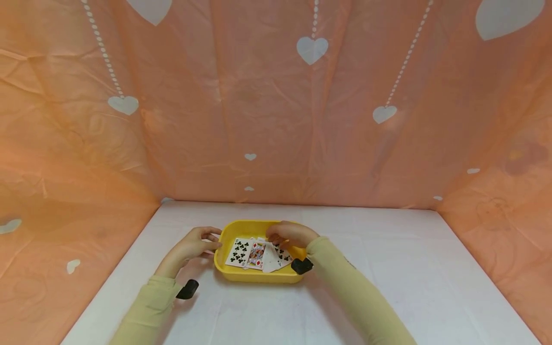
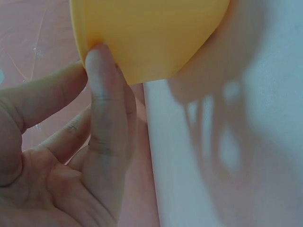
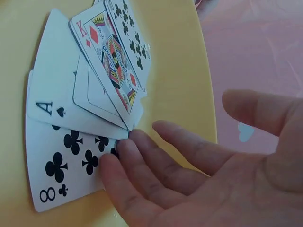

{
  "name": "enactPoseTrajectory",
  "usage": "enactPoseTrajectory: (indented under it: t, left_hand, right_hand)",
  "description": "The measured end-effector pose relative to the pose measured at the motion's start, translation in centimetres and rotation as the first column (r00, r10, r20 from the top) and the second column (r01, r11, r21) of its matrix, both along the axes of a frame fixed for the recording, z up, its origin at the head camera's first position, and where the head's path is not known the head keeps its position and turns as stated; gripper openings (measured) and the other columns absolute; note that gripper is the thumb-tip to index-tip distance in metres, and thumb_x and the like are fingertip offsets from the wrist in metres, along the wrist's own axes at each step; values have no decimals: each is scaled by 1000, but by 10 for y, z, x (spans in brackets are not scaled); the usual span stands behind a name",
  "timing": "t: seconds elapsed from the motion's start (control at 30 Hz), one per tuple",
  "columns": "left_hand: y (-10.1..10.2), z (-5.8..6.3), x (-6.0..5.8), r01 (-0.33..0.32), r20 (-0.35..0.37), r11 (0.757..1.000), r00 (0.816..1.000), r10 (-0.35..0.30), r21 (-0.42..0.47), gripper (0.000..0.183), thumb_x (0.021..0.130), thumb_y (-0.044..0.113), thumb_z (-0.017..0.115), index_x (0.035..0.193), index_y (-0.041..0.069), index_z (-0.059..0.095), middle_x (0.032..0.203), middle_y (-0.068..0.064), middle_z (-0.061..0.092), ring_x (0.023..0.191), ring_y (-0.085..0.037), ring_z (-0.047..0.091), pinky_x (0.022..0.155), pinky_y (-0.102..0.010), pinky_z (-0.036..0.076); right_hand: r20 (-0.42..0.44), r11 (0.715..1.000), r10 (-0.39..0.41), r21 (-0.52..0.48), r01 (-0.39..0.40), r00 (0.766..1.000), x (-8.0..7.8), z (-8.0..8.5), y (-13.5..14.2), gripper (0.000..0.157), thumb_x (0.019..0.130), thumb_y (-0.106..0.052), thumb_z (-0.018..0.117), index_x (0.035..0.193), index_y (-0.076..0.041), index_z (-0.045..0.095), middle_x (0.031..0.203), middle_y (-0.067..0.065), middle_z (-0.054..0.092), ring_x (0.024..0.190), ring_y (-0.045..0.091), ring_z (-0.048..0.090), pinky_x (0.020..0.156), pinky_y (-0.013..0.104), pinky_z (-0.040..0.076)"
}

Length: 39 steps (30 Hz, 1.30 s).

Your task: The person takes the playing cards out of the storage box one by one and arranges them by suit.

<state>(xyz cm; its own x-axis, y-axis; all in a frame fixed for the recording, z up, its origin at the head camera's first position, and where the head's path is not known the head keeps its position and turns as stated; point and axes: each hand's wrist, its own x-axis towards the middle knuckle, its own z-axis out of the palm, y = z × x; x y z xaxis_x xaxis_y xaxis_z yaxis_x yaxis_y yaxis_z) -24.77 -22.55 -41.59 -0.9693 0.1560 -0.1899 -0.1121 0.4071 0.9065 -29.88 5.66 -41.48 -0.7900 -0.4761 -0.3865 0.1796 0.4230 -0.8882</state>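
Note:
A shallow yellow tray holds several loosely spread playing cards. Among them are a club card on the left, a king of diamonds, an ace of spades and an eight of clubs. My left hand pinches the tray's left rim between thumb and finger, its other fingers slightly bent. Over the tray's right half is my right hand, fingertips at the edge of the eight of clubs and thumb held apart, with no card gripped.
The tray stands over a white tabletop, and the left wrist view shows its shadow there. An orange sheet with white hearts rises behind the table and along both sides. A dark wrist camera sits by each sleeve.

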Motion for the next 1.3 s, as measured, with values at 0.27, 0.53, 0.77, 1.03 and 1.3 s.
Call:
enactPoseTrajectory:
  t: [0.27,0.53,0.77,1.03,1.3]
  left_hand:
    - [3,-2,6,-5,10,1000,1000,5,-10,44,87,2,67,127,-7,51,97,-15,57,74,-22,63,69,-41,55]
    - [1,-2,8,-4,-6,1000,1000,4,-4,43,87,2,66,127,-8,51,97,-16,57,73,-21,62,68,-40,56]
    - [1,-1,5,-4,-6,1000,1000,4,5,43,88,2,66,127,-8,51,96,-15,57,73,-21,63,69,-41,55]
    - [2,0,4,-8,0,1000,1000,8,-6,43,88,3,66,127,-8,51,96,-15,57,74,-22,64,69,-41,55]
    - [1,0,4,4,-3,1000,1000,-4,12,43,88,1,65,127,-9,50,97,-16,56,75,-22,63,69,-40,56]
  right_hand:
    - [52,1000,10,-14,-9,999,3,-7,-1,36,95,-23,52,112,8,58,108,18,64,98,29,61,86,41,47]
    - [107,1000,15,-14,-14,994,1,-9,-7,37,96,-26,52,112,6,58,102,14,63,90,25,61,78,35,49]
    - [103,999,41,-1,-42,994,-1,-7,-8,39,97,-29,52,112,6,59,103,14,63,91,24,60,79,36,50]
    - [134,997,80,-27,-77,988,0,-6,-10,40,96,-30,51,112,7,59,103,15,63,84,22,56,72,33,49]
    - [129,997,82,2,-83,988,0,-6,-10,42,95,-33,52,111,5,61,104,13,63,86,21,57,72,32,48]
